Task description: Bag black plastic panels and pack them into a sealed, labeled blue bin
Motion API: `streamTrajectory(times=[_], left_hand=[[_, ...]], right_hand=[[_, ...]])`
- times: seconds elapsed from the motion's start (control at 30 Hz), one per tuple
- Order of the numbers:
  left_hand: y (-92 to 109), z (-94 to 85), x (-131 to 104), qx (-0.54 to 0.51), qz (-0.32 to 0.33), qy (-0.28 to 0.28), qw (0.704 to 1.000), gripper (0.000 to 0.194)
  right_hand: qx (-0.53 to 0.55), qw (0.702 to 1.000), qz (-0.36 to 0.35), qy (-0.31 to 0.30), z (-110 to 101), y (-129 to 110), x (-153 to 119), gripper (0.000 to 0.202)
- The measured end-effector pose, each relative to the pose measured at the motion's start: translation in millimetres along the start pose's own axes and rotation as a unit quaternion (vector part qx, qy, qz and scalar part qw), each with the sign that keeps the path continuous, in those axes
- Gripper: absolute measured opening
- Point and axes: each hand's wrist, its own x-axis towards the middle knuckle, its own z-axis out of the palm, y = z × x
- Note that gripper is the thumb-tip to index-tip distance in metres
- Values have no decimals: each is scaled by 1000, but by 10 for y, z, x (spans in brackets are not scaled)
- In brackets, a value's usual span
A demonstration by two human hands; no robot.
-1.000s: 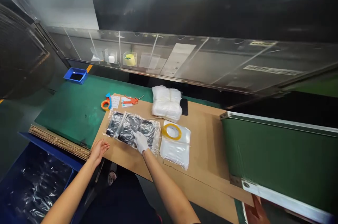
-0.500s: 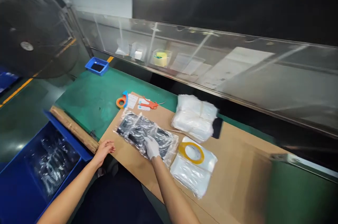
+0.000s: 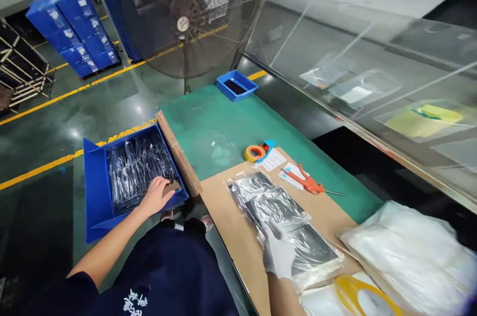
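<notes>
Bare left hand over blue box of bagged dark packets, left of centre, grip unclear, white-gloved right hand loosely open on clear-bagged flat black items, lower right, on green table.

Green floor, yellow lines, large fan, pale wall, apparently, behind clear panel

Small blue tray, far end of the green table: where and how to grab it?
I'd pinch the tray's near rim from above, coming from the green table side, thumb outside, fingers inside. It sits upright and open-topped, and the dark contents lie below the rim.
</notes>
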Motion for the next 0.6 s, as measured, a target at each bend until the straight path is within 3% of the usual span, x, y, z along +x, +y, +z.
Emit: streamTrajectory(times=[0.13,0.2,0.3,0.37,0.47,0.6], left_hand=[[-542,-127,-379,-58,-90,-113,988,36],[-667,-90,-596,-99,-106,-124,982,32],[-688,41,-904,-163,-125,-117,972,28],[-644,142,-1075,-202,-124,-135,962,27],[-598,250,-1217,-239,-93,-165,952,25],[-690,190,-1104,-211,-62,-112,969,30]], right_hand=[[21,991,-11,-134,582,-563,-591,57],[-6,980,-26,-198,853,-822,-908,52],[-35,963,-33,-264,1127,-1102,-1280,48],[-40,961,-27,-272,1193,-1190,-1404,47],[-67,969,-24,-237,1135,-1174,-1397,43],[-86,982,-27,-165,860,-976,-1255,42]])
